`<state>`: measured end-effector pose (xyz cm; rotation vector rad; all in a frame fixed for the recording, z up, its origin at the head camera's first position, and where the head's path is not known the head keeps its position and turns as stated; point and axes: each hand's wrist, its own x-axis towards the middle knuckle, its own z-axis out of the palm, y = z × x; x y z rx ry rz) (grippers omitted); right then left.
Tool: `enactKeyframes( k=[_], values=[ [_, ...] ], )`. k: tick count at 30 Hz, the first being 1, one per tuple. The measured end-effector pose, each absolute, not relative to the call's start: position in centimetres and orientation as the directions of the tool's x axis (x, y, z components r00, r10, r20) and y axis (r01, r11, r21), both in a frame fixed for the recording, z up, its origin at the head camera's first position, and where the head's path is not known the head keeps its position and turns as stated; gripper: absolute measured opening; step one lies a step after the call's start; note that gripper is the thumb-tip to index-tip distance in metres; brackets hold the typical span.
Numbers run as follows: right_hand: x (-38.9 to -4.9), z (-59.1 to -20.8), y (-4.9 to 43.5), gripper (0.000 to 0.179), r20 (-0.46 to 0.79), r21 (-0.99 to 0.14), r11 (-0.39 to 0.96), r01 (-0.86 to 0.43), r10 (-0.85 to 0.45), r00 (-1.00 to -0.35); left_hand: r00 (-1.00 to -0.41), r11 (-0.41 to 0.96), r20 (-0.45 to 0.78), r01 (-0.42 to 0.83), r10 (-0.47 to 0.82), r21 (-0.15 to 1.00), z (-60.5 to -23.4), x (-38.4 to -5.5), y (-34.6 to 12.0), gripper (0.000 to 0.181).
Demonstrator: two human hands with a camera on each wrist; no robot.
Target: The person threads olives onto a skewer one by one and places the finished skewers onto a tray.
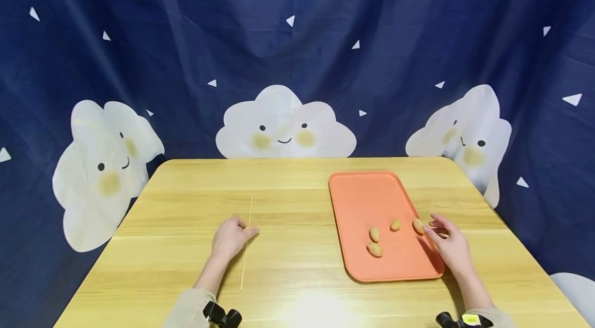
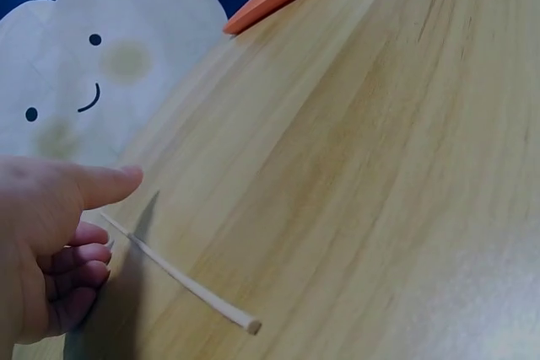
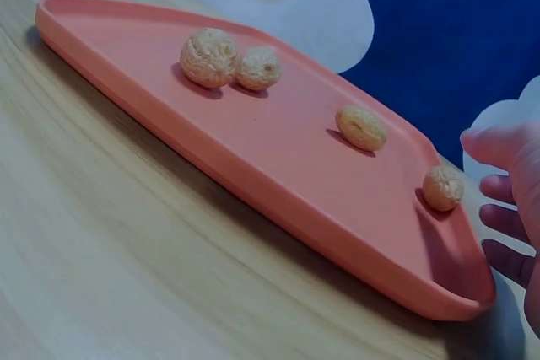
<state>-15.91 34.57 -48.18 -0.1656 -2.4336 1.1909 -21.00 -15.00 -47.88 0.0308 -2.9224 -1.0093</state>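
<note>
Several tan, wrinkled-shelled walnuts lie on an orange tray (image 1: 367, 193). Two sit close together, a big walnut (image 3: 209, 58) and a smaller walnut (image 3: 259, 69). A third walnut (image 3: 361, 128) lies apart. By the tray's right rim is one more walnut (image 1: 419, 225), with my right hand (image 1: 452, 246) beside it, thumb and fingers parted at that edge. A small brown thing (image 1: 443, 235) shows partly behind the hand, its kind unclear. My left hand (image 1: 231, 238) is at a thin wooden stick (image 2: 190, 282), thumb straight across it, other fingers loosely curled; no grip shows.
The wooden table (image 1: 297, 245) has rounded far corners. Behind it hangs a dark blue curtain (image 1: 297, 59) with smiling white clouds and white triangles. The tray stands on the right half of the table, its low raised rim all round.
</note>
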Motion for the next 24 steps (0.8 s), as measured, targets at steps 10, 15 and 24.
enactKeyframes(
  k=[10,15,24],
  values=[
    [-16.04,-48.69,34.42,0.044,0.266,-0.808,0.588,-0.043,0.298,-0.917,-0.998,0.808,0.055,0.003,-0.036,0.589,-48.34,-20.86,-14.59,0.031],
    [-15.86,-48.92,34.68,0.041,0.266,-0.837,0.545,-0.044,0.336,-0.903,-0.995,0.798,0.072,-0.009,-0.065,0.603,-48.41,-21.1,-14.3,0.019],
    [-16.27,-48.82,34.51,0.038,0.257,-0.829,0.559,-0.028,0.336,-0.906,-0.988,0.813,0.12,-0.007,-0.094,0.583,-47.96,-20.74,-14.47,0.006]
  ],
)
